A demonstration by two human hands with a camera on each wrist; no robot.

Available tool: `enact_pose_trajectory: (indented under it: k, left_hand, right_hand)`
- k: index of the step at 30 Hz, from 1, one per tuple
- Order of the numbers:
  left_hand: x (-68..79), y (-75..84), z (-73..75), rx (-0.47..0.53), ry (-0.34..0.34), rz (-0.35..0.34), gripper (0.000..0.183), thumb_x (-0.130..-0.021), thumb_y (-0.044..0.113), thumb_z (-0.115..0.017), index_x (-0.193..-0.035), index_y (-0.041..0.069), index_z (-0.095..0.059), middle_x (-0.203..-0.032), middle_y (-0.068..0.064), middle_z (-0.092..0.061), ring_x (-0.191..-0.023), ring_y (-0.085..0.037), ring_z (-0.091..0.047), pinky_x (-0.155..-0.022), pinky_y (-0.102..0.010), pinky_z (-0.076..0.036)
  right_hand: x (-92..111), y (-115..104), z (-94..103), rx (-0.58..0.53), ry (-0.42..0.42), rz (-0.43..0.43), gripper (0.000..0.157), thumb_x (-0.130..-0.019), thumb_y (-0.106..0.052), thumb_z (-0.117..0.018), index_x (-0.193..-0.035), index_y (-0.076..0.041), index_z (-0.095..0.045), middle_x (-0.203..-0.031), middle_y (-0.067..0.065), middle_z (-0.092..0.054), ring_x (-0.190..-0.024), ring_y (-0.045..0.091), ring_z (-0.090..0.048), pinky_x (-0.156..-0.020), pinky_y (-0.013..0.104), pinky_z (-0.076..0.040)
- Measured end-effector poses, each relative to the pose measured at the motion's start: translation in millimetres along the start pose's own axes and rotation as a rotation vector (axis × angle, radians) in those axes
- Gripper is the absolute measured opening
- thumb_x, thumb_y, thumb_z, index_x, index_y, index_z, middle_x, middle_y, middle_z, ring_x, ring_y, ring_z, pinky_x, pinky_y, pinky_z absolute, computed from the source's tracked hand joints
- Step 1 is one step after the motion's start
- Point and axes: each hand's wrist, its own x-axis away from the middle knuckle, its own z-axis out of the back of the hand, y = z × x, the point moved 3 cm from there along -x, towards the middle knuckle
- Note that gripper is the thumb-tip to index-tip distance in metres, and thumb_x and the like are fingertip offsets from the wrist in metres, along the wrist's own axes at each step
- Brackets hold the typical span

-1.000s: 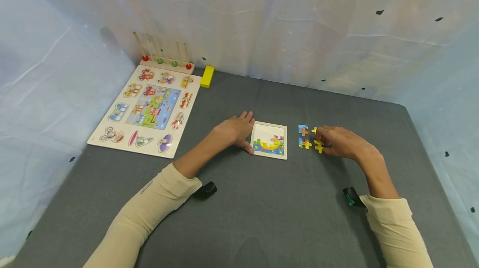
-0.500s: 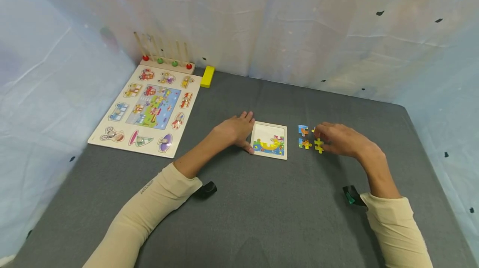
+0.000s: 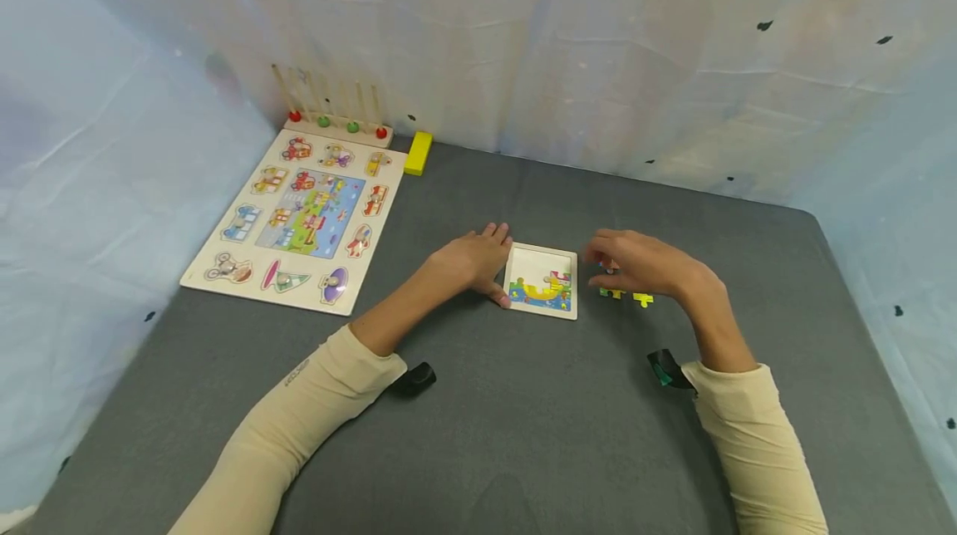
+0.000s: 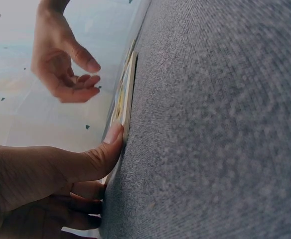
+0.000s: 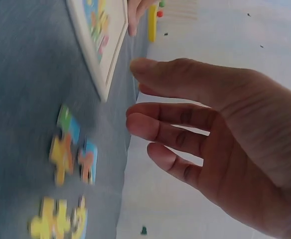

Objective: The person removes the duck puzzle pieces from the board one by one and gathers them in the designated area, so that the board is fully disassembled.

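Note:
A small square wooden puzzle tray [image 3: 540, 259] lies on the dark table, its lower part filled with coloured pieces and its upper part bare. My left hand [image 3: 471, 261] rests against the tray's left side; the thumb [image 4: 113, 134] presses the near edge and the fingers stretch along beside it. Just right of the tray hovers my right hand [image 3: 643, 261], with thumb and fingers apart and nothing between them. Beneath it lie several loose jigsaw pieces, including a yellow one [image 5: 48, 219] and an orange-and-blue one [image 5: 88, 162]. In the head view the hand partly hides them.
Toward the back left lies a large wooden knob-puzzle board [image 3: 257, 269] with vehicle and toy shapes. Behind it stands a peg rack [image 3: 340, 132] with red and green beads. A yellow block [image 3: 419, 154] sits beside the rack. Cloth walls [image 3: 598, 61] rise behind the table.
My right hand has shifted left from the far side of the loose pieces toward the tray and now covers some of them. The left hand stays at the tray.

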Motion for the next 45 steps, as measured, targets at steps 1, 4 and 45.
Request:
enact_pose_trajectory:
  k: [1,4,45]
  left_hand:
    - [-0.2,0.0,0.0,0.001,-0.004,0.001,0.116,-0.087,0.063,-0.074,-0.166,-0.001,-0.018,-0.176,-0.020,-0.007,-0.165,-0.037,-0.010,-0.132,-0.052,-0.025]
    - [-0.9,0.0,-0.2,0.007,-0.014,0.007,0.116,-0.087,0.063,-0.074,-0.166,0.000,-0.017,-0.177,-0.020,-0.005,-0.165,-0.036,-0.009,-0.133,-0.051,-0.024]
    - [0.8,1.4,1.5,0.005,-0.018,0.004,0.116,-0.087,0.064,-0.073,-0.166,-0.001,-0.017,-0.177,-0.021,-0.006,-0.166,-0.036,-0.010,-0.133,-0.051,-0.023]
  right_hand:
    - [-3.8,-1.3,-1.0,-0.006,-0.004,0.006,0.029,-0.093,-0.015,-0.079,-0.119,-0.004,-0.071,-0.114,0.010,-0.070,-0.096,0.025,-0.068,-0.084,0.043,-0.058]
    - [-15.0,-4.5,-3.7,-0.020,-0.028,0.005,0.032,-0.092,-0.016,-0.081,-0.120,-0.005,-0.071,-0.114,0.009,-0.070,-0.098,0.025,-0.067,-0.086,0.044,-0.057]
    - [-43.1,-16.8,-25.2,0.012,-0.108,-0.045,0.033,-0.087,-0.013,-0.083,-0.116,-0.007,-0.067,-0.107,0.007,-0.064,-0.090,0.019,-0.059,-0.086,0.043,-0.054]
